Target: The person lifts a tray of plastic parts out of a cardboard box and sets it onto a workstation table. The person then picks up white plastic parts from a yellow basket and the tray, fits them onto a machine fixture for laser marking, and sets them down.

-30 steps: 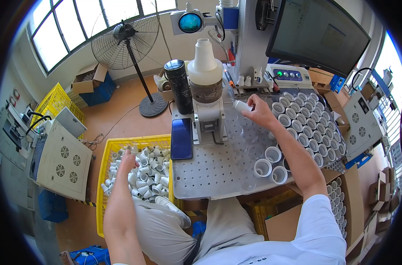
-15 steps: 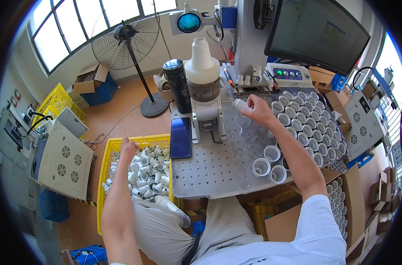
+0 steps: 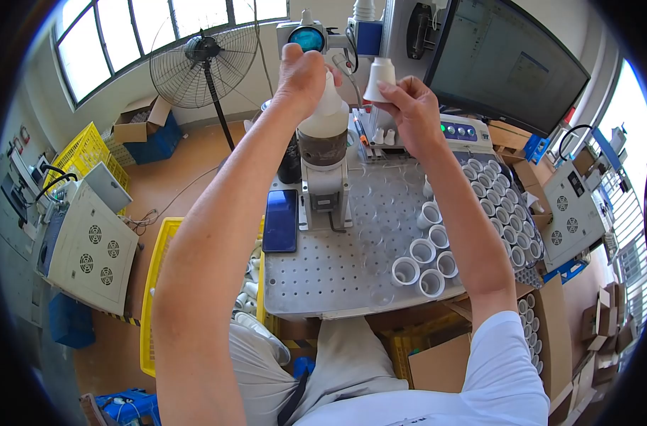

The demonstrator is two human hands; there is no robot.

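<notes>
While the right hand (image 3: 417,113) has its grip closed on a tapered white cup (image 3: 379,82), wide end down above the counter (image 3: 323,284), the left hand (image 3: 300,79) is at the top of the whitish cone (image 3: 329,103) on the stand; I cannot tell whether its grip is open or closed. Below, a dark phone (image 3: 280,220) lies beside the stand (image 3: 325,192), and open-topped white cups (image 3: 423,250) stand on the counter's right side.

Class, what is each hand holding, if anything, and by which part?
The right hand holds a white cup near its wide lower rim. The left hand is at the white cone; whether it grips anything cannot be told.
</notes>
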